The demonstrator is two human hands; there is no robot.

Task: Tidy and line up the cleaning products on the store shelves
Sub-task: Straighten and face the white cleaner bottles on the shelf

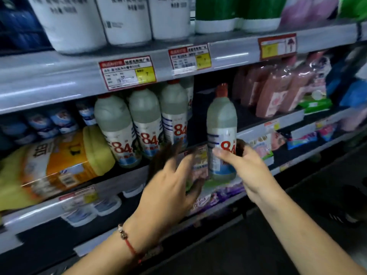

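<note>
Standing upright at the front edge of the grey metal middle shelf (127, 176): one translucent white plastic bottle with red cap and red "84" label (222, 132), apart from the row of three matching "84" bottles (147, 124) to its left. Right hand (241, 165) wraps its lower body, thumb across the label. Left hand (170, 187) hovers just beside it, fingers spread (blurred), holding nothing. Yellow-capped orange container (65, 161) lies sideways farther left.
</note>
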